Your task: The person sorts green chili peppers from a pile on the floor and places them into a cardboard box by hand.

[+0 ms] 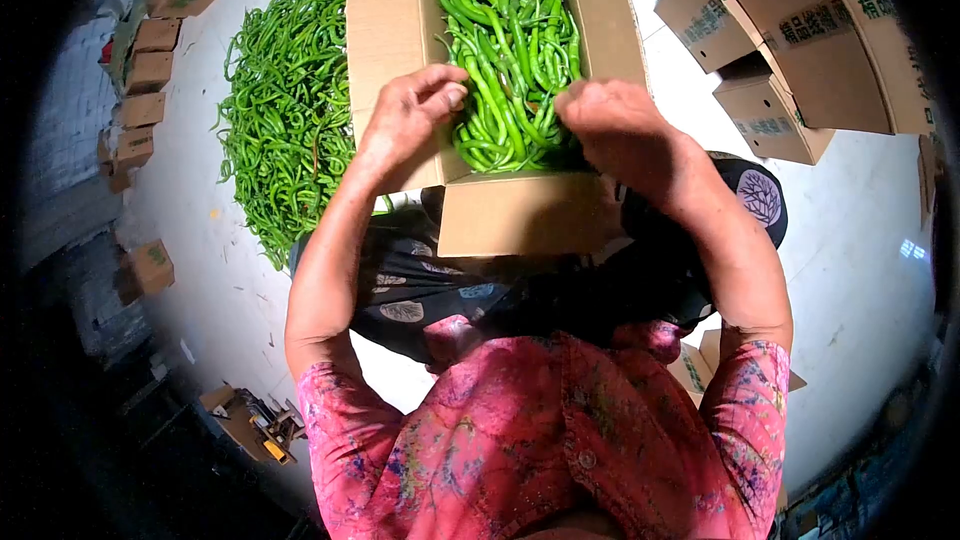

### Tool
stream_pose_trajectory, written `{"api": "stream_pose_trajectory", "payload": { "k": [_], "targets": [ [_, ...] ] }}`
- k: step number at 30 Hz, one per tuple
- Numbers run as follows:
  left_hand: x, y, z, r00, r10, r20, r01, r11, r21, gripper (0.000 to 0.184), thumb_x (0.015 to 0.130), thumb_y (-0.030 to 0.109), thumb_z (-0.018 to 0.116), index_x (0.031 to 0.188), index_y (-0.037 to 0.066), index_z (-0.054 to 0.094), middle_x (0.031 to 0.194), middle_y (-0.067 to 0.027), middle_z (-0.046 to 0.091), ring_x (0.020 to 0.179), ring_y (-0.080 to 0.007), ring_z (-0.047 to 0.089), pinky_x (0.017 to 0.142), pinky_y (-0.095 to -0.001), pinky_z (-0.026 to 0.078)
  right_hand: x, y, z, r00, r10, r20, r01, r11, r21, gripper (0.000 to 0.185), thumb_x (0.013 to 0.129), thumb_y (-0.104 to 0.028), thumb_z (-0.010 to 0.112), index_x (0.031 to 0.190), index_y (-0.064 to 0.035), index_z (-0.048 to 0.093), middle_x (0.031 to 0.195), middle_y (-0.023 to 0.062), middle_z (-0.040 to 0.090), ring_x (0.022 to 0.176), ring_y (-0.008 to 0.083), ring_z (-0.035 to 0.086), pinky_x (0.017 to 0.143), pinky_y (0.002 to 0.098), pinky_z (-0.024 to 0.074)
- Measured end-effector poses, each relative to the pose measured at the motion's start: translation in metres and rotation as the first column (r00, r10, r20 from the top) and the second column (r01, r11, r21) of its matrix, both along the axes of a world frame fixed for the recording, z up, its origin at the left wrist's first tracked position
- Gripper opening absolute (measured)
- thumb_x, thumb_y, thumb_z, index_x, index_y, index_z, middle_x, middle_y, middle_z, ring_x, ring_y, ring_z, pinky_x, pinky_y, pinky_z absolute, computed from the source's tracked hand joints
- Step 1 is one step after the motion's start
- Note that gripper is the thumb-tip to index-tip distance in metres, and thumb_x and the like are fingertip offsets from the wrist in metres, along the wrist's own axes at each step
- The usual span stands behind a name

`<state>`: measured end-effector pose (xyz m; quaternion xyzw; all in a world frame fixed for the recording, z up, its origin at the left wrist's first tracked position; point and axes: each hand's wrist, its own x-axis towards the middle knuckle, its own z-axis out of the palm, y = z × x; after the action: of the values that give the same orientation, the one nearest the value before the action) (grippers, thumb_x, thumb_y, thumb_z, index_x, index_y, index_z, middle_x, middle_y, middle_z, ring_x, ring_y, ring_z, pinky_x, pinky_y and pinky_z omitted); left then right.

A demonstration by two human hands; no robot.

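Observation:
An open cardboard box (388, 40) stands in front of me, filled with long green peppers (510, 60). My left hand (418, 112) is at the box's left side, thumb and fingertips brought together beside the peppers; whatever lies between them is too small to make out. Over the right side of the box is my right hand (615, 120), its fingers curled down at the peppers' edge and partly blurred, so what they hold is hidden. The near flap (515, 220) is folded outward towards my lap.
A large heap of green peppers (285, 110) lies on the floor (190, 190) left of the box. Open cartons (790, 25) stand at the upper right. Smaller boxes (150, 70) line the left side. A carton with tools (240, 420) sits at the lower left.

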<state>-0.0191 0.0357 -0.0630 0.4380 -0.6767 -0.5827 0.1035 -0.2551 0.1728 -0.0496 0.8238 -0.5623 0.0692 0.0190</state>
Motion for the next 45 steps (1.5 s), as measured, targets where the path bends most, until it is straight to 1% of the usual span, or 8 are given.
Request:
{"api": "stream_pose_trajectory", "payload": {
  "k": [5,10,18,21,26,33,38,45],
  "targets": [
    [-0.008,0.016,-0.031,0.986,-0.147,0.074,0.160,0.964,-0.214,0.030,0.091,0.017,0.061,0.117,0.002,0.063,0.097,-0.0117,0.069,0.088,-0.0174,0.063,0.079,-0.0306,0.050,0.019,0.006,-0.019,0.925,0.021,0.379,-0.061,0.994,0.092,0.013,0.074,-0.013,0.057,0.063,-0.0084,0.063,0.063,0.0141,0.061,0.066,0.0307,0.065,0.059,0.0425,0.0502],
    [-0.027,0.041,-0.032,0.907,-0.363,0.214,0.414,0.866,-0.281,0.031,0.088,0.015,0.063,0.116,0.001,0.061,0.083,-0.0127,0.068,0.076,-0.0192,0.065,0.073,-0.0332,0.051,0.022,0.002,-0.025,0.925,0.040,0.377,-0.118,0.976,0.185,0.013,0.074,-0.014,0.058,0.065,-0.0073,0.064,0.066,0.0140,0.062,0.067,0.0323,0.064,0.062,0.0434,0.0502],
    [-0.026,0.023,-0.029,0.884,-0.302,0.357,0.443,0.785,-0.432,0.029,0.088,0.019,0.060,0.114,0.007,0.063,0.083,-0.0209,0.067,0.080,-0.0360,0.067,0.076,-0.0426,0.052,0.026,0.002,-0.010,0.936,0.037,0.350,-0.062,0.996,0.063,0.012,0.083,-0.011,0.049,0.082,-0.0030,0.058,0.087,0.0166,0.059,0.084,0.0331,0.060,0.072,0.0424,0.0485],
    [-0.026,0.026,-0.034,0.915,-0.351,0.200,0.396,0.879,-0.267,0.020,0.086,0.014,0.062,0.104,0.008,0.066,0.085,-0.0192,0.067,0.082,-0.0386,0.065,0.075,-0.0451,0.052,0.027,0.000,-0.011,0.939,0.051,0.341,-0.071,0.996,0.047,0.014,0.083,-0.011,0.049,0.086,-0.0022,0.059,0.089,0.0163,0.058,0.087,0.0319,0.059,0.074,0.0412,0.0485],
    [-0.031,0.011,-0.021,0.967,-0.144,0.210,0.241,0.786,-0.570,0.029,0.086,0.013,0.060,0.113,0.002,0.064,0.104,-0.0206,0.066,0.095,-0.0346,0.064,0.085,-0.0410,0.050,0.029,0.003,-0.031,0.983,0.026,0.182,-0.037,0.998,0.060,0.014,0.083,-0.009,0.050,0.091,-0.0019,0.059,0.091,0.0153,0.058,0.088,0.0314,0.058,0.077,0.0392,0.0481],
    [-0.069,-0.005,-0.054,0.983,0.019,0.185,0.131,0.639,-0.758,0.031,0.086,0.027,0.062,0.103,0.002,0.067,0.094,-0.0235,0.066,0.089,-0.0366,0.064,0.080,-0.0442,0.048,0.027,0.011,-0.031,0.874,0.159,0.460,-0.067,0.975,-0.210,0.012,0.071,-0.010,0.055,0.082,-0.0051,0.058,0.074,0.0117,0.054,0.065,0.0280,0.053,0.058,0.0423,0.0426],
    [-0.109,-0.010,-0.053,0.919,0.089,0.383,0.156,0.812,-0.562,0.039,0.083,0.041,0.067,0.078,0.002,0.069,0.064,-0.0178,0.063,0.065,-0.0335,0.064,0.067,-0.0443,0.048,0.031,0.009,-0.028,0.929,0.099,0.356,-0.053,0.989,-0.137,0.013,0.068,-0.013,0.058,0.079,-0.0047,0.058,0.071,0.0123,0.053,0.064,0.0281,0.052,0.055,0.0430,0.0412],
    [-0.096,0.008,-0.038,0.996,0.076,0.049,-0.038,0.843,-0.537,0.033,0.083,0.033,0.069,0.092,0.002,0.068,0.087,-0.0174,0.065,0.079,-0.0240,0.062,0.073,-0.0358,0.048,0.041,0.007,-0.083,0.968,0.064,0.243,-0.012,0.977,-0.212,0.008,0.072,-0.008,0.057,0.077,-0.0019,0.057,0.073,0.0138,0.053,0.066,0.0280,0.053,0.055,0.0428,0.0423]
  ]
}}
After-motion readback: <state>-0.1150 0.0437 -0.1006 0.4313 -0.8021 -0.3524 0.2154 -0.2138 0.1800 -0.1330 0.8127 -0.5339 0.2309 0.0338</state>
